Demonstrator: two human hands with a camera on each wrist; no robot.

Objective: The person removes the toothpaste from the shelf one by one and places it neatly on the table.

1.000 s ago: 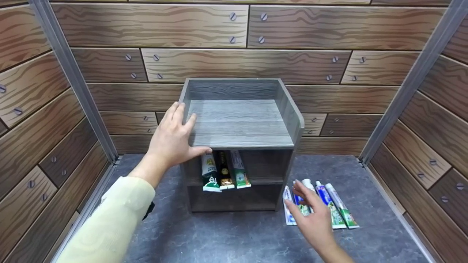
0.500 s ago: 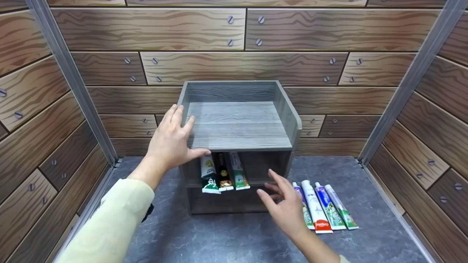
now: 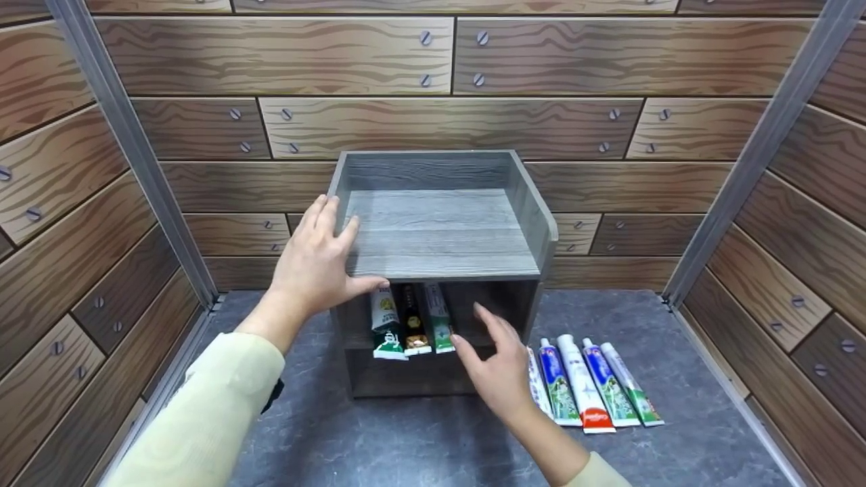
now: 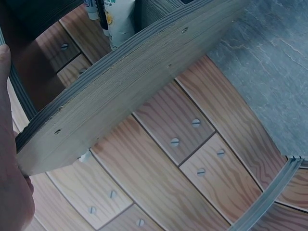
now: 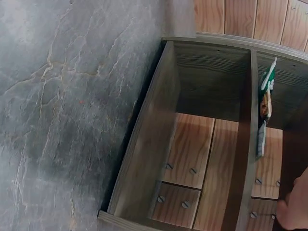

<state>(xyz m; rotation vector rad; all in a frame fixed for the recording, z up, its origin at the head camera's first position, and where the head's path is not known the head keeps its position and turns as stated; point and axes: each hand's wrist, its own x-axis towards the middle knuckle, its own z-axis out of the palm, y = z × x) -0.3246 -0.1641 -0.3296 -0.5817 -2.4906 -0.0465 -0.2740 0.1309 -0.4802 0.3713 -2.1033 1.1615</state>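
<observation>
A grey wooden shelf unit [image 3: 440, 233] stands in the middle of the head view. My left hand [image 3: 312, 260] rests at its left side, fingers extended along the side panel and thumb by the front edge of the top board. On the middle shelf lie three toothpaste tubes: a white-and-green one [image 3: 387, 328], a black-and-gold one [image 3: 414, 325] and a grey-and-green one [image 3: 440, 321]. Just right of these, my right hand [image 3: 499, 372] is in front of the shelf opening, thumb and fingers apart and holding nothing. Its fingertips [image 5: 286, 211] appear at the right wrist view's edge.
Several toothpaste tubes lie side by side on the dark marbled floor [image 3: 379, 446] right of the unit, among them a red-and-white tube [image 3: 585, 385] and a blue-and-green tube [image 3: 609, 382]. Wood-plank-patterned walls [image 3: 372, 54] enclose the space behind and on both sides.
My right hand has moved left, from over the row of tubes on the floor to the front of the middle shelf. My left hand has stayed in place on the unit.
</observation>
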